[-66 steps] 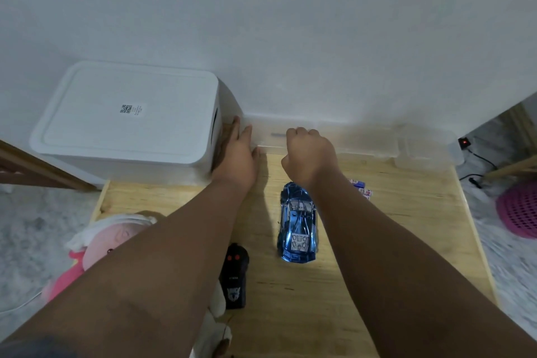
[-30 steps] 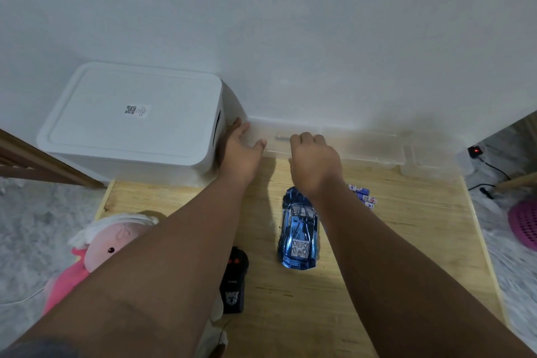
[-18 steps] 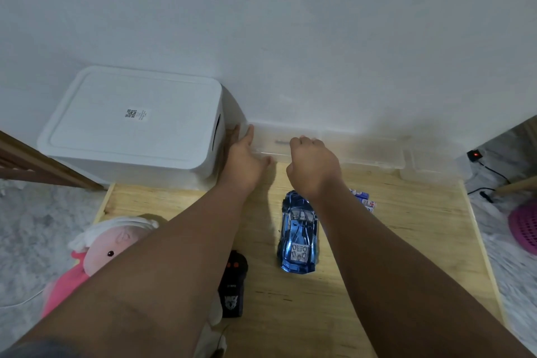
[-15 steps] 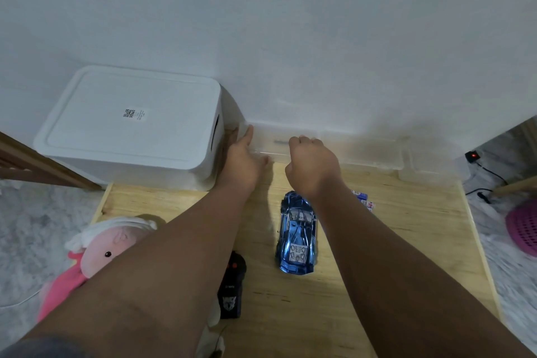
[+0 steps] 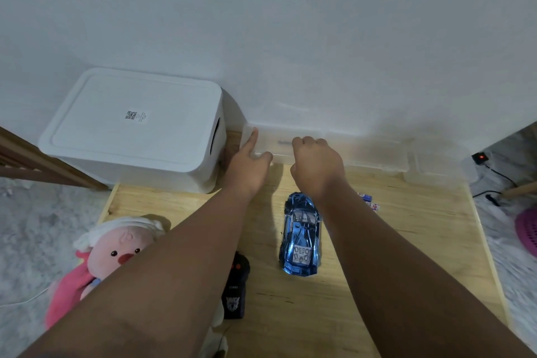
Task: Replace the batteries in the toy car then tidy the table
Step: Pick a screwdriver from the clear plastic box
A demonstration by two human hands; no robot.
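A shiny blue toy car [image 5: 300, 235] stands on the wooden table [image 5: 412, 244], nose towards the wall. Just right of my right wrist lie a few small batteries [image 5: 369, 202]. A long clear plastic box [image 5: 366, 148] sits against the wall. My left hand [image 5: 247, 167] holds its left corner, forefinger stretched along the end and thumb on the front. My right hand [image 5: 316, 163] is curled over the box's front top edge, fingertips hidden. A black remote control [image 5: 236, 289] lies by my left forearm, partly covered by it.
A large white lidded bin [image 5: 136, 125] fills the table's back left. A pink plush doll [image 5: 113, 251] lies at the left edge. A smaller clear box [image 5: 436, 167] stands at the back right. Off the table to the right are a switch with a red light [image 5: 481, 157] and a pink basket [image 5: 527, 234].
Both hands stay on the clear box. My left forefinger has stretched further along the box's left end; the right hand has barely shifted.
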